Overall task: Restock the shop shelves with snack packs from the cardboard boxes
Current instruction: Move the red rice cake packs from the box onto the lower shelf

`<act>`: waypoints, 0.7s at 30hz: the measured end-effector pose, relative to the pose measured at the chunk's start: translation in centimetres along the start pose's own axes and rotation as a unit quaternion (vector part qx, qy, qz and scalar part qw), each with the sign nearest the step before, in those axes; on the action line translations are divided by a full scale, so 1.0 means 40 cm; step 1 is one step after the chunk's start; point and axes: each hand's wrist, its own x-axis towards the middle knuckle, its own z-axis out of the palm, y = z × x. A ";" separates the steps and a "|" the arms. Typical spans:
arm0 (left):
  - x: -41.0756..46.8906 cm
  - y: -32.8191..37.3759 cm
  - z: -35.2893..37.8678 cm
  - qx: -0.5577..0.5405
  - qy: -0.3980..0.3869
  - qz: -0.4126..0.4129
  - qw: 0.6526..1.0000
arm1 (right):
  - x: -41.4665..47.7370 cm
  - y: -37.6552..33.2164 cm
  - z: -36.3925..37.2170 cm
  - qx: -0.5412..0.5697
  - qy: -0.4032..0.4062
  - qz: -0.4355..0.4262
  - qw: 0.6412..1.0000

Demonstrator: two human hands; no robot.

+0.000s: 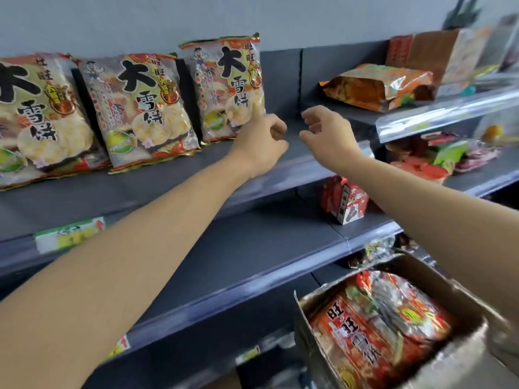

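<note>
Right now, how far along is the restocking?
Done: three snack packs stand on the top shelf. In hand: nothing; left hand and right hand are empty beside them. Left: packs in the cardboard box, and the bare lower shelf.

Three rice cracker packs [146, 108] standing on the top shelf [280, 88] around 10 o'clock, one cardboard box [438, 357] at 5 o'clock, two hands [261, 141].
</note>
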 end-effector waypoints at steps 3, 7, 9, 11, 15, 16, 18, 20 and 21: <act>-0.088 0.045 0.110 -0.033 -0.077 0.006 0.996 | -0.114 0.073 -0.075 -0.051 0.009 0.039 0.998; -0.182 0.083 0.265 -0.078 -0.181 -0.033 0.980 | -0.242 0.204 -0.150 -0.100 -0.006 0.128 0.987; -0.211 0.087 0.344 -0.097 -0.227 -0.073 0.966 | -0.294 0.281 -0.173 -0.134 -0.061 0.172 0.974; -0.229 0.093 0.413 -0.126 -0.259 -0.113 0.951 | -0.329 0.360 -0.189 -0.159 -0.115 0.212 0.957; -0.234 0.110 0.545 -0.151 -0.292 -0.190 0.925 | -0.359 0.518 -0.199 -0.202 -0.205 0.262 0.921; -0.231 0.116 0.583 -0.153 -0.297 -0.207 0.920 | -0.361 0.557 -0.195 -0.209 -0.227 0.267 0.913; -0.221 0.125 0.668 -0.158 -0.314 -0.244 0.904 | -0.363 0.639 -0.189 -0.213 -0.263 0.279 0.898; -0.210 0.128 0.766 -0.146 -0.335 -0.286 0.886 | -0.367 0.721 -0.188 -0.208 -0.301 0.302 0.880; -0.207 0.128 0.817 -0.135 -0.340 -0.307 0.879 | -0.368 0.769 -0.187 -0.189 -0.317 0.322 0.872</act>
